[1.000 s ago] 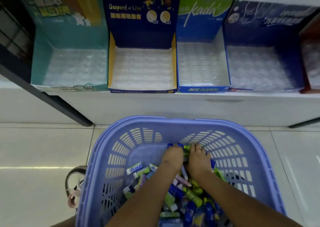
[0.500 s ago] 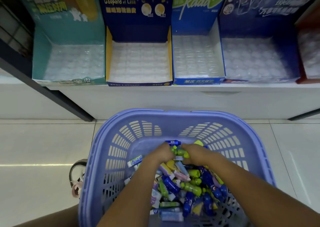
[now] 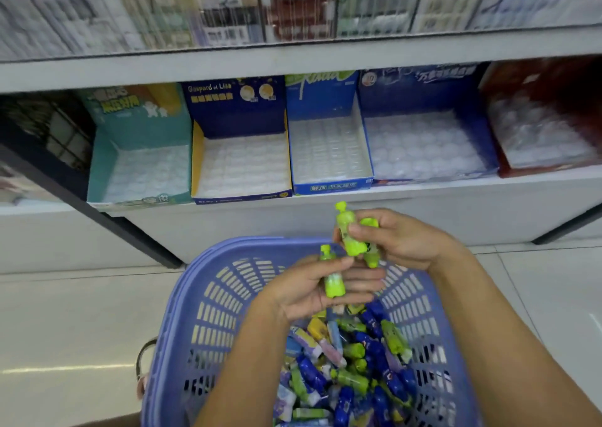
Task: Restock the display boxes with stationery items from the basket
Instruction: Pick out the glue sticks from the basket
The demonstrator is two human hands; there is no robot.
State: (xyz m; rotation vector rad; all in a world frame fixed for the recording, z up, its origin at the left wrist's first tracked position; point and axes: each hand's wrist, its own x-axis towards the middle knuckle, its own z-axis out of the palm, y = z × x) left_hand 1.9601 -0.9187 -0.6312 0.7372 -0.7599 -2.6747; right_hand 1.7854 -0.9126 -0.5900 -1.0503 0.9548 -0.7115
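Head view shows both hands above the purple basket (image 3: pixel 208 296). Left hand (image 3: pixel 312 288) grips one green bottle-shaped item (image 3: pixel 332 280). Right hand (image 3: pixel 400 241) grips two green items (image 3: pixel 350 234).

Five display boxes: teal box (image 3: pixel 104 159), navy box (image 3: pixel 234 114), blue box (image 3: pixel 321 107), dark blue box (image 3: pixel 417 91), red box (image 3: pixel 537 81). One basket (image 3: pixel 208 312). Three green bottle-shaped items (image 3: pixel 333 285) are held: one in the left hand (image 3: pixel 303 291), two in the right hand (image 3: pixel 404 241). The loose items (image 3: pixel 358 371) in the basket are heaped and not countable.

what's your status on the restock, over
Left hand holds one green item, right hand holds green items. Both above basket. Display boxes not yet stocked. Nothing in the way.
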